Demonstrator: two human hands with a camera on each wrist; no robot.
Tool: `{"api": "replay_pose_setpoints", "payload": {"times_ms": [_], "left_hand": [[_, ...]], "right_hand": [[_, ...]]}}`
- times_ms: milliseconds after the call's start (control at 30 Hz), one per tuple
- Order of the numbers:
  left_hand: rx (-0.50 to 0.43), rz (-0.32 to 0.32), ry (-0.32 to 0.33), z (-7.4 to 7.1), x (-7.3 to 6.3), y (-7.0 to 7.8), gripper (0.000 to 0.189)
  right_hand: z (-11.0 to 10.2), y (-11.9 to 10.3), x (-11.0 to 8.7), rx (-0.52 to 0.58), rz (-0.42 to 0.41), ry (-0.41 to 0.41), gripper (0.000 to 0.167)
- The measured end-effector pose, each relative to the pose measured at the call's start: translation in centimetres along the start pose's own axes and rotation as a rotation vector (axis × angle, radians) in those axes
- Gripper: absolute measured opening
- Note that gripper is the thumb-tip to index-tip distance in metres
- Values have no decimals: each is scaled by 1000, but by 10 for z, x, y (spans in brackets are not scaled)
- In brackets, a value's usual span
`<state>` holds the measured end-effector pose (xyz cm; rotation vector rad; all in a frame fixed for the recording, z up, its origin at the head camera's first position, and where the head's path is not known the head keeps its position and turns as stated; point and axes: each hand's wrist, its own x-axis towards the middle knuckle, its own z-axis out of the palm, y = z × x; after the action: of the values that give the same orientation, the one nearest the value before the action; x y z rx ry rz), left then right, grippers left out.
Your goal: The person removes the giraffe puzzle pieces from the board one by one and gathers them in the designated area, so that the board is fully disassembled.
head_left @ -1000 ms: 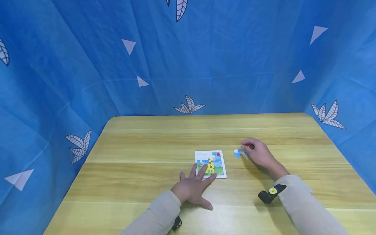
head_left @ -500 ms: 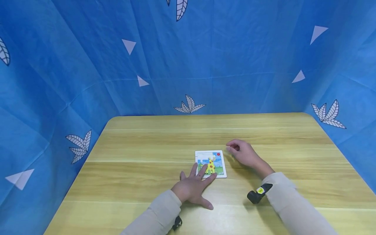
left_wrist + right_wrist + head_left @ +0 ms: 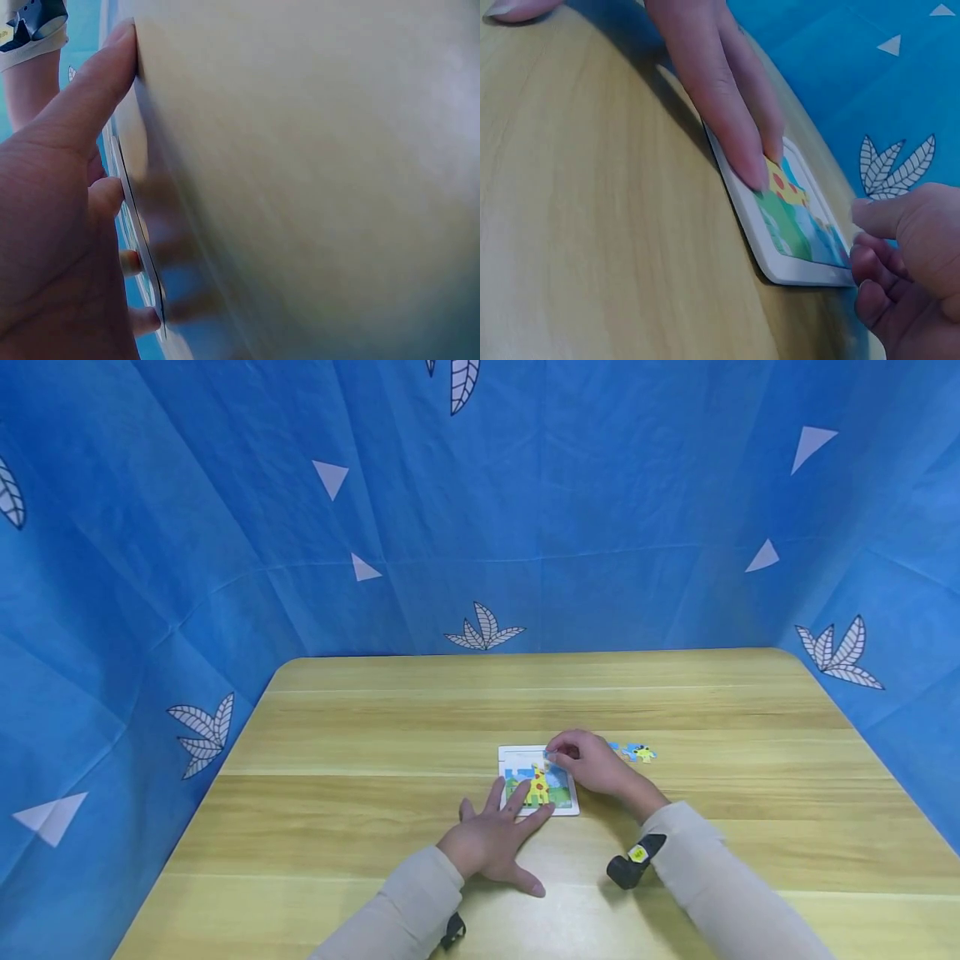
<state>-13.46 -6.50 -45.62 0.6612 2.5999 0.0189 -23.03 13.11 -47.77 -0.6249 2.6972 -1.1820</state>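
A small white-framed jigsaw puzzle [image 3: 538,781] with a yellow spotted giraffe lies flat on the table; a pale area without pieces shows along its upper left. My left hand [image 3: 491,843] rests with spread fingers over the puzzle's lower edge, thumb out on the wood. In the right wrist view, two left fingers [image 3: 731,142] press on the giraffe picture. Above the puzzle's upper right corner, my right hand [image 3: 588,764] pinches a puzzle piece [image 3: 550,755], of which only a little blue shows. In its wrist view the right thumb [image 3: 885,217] and fingertips meet at the frame's far end.
Loose blue and yellow puzzle pieces [image 3: 641,752] lie right of the puzzle, partly behind the right hand. The wooden table [image 3: 375,718] reaches back to a blue curtain [image 3: 600,527] with leaf and triangle prints. A black wrist camera [image 3: 628,867] hangs by the right sleeve.
My right hand has moved left from beside the loose pieces to the puzzle's upper right corner, uncovering pieces it hid before. My left hand has stayed on the puzzle.
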Motion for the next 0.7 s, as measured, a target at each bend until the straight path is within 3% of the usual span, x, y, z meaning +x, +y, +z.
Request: {"api": "replay_pose_setpoints", "payload": {"times_ms": [300, 700], "left_hand": [[-2, -7, -7, -1, -1, 1, 103], [17, -12, -9, 0, 1, 0, 103]], "right_hand": [[7, 3, 2, -71, -8, 15, 12], [11, 1, 0, -61, -15, 50, 9]]}}
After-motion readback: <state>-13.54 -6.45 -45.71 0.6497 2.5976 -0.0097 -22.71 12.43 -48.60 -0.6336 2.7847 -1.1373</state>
